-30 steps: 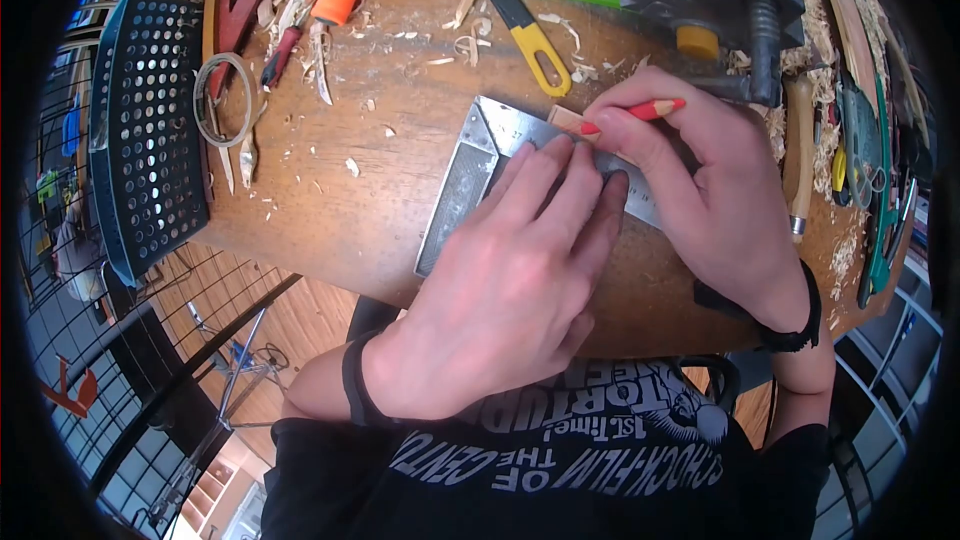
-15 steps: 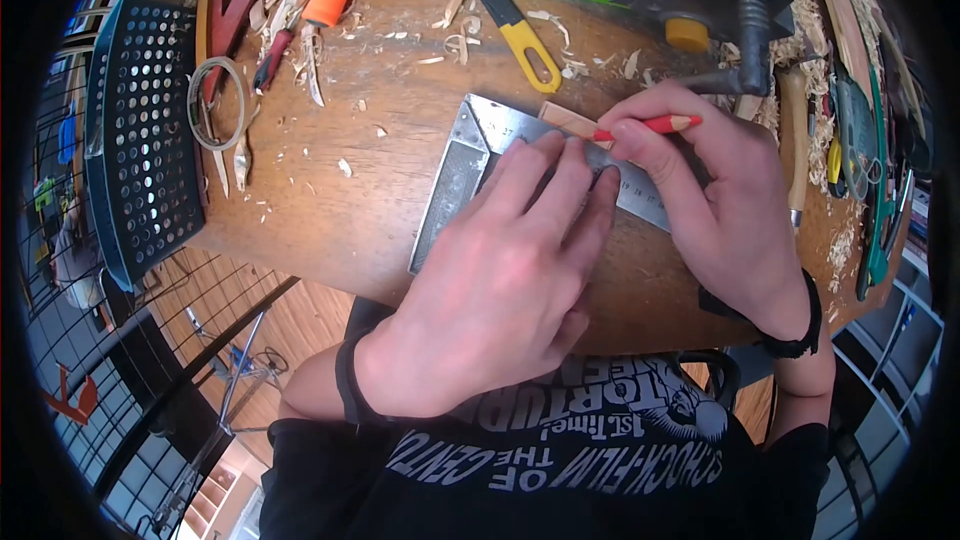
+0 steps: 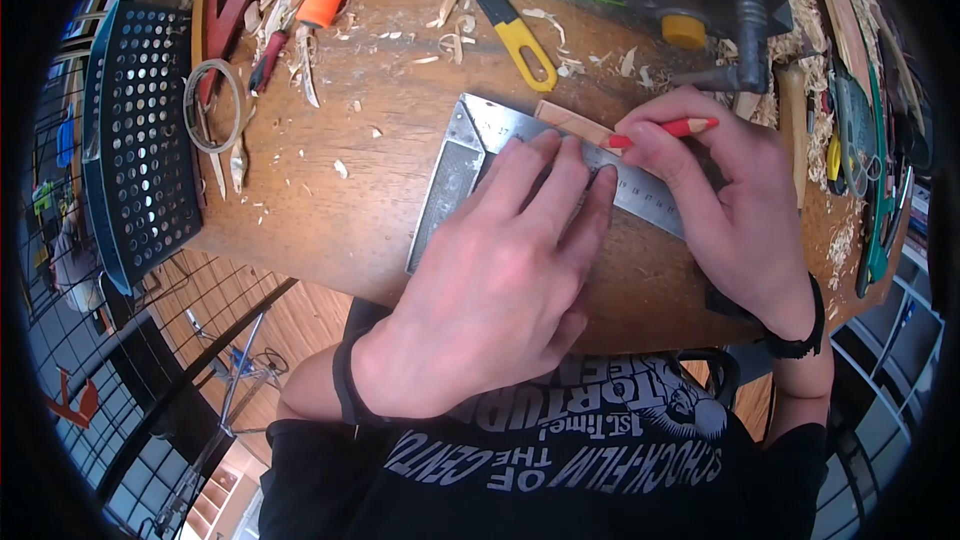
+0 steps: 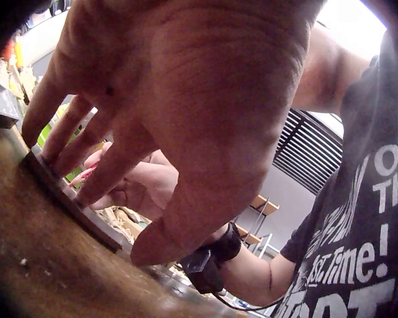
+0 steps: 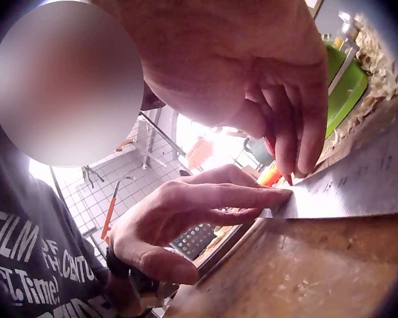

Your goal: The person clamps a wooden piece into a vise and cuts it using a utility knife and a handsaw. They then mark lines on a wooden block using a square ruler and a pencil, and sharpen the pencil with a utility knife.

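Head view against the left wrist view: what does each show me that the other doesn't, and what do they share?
Only the head view shows the back of the left hand, the dark perforated bin and the pale ring beside it.

Only the left wrist view shows the palm side of that hand and a dark slatted panel in the background.

Both share the left hand with its fingers on the metal square, the right hand with the red pencil, and the printed black shirt.
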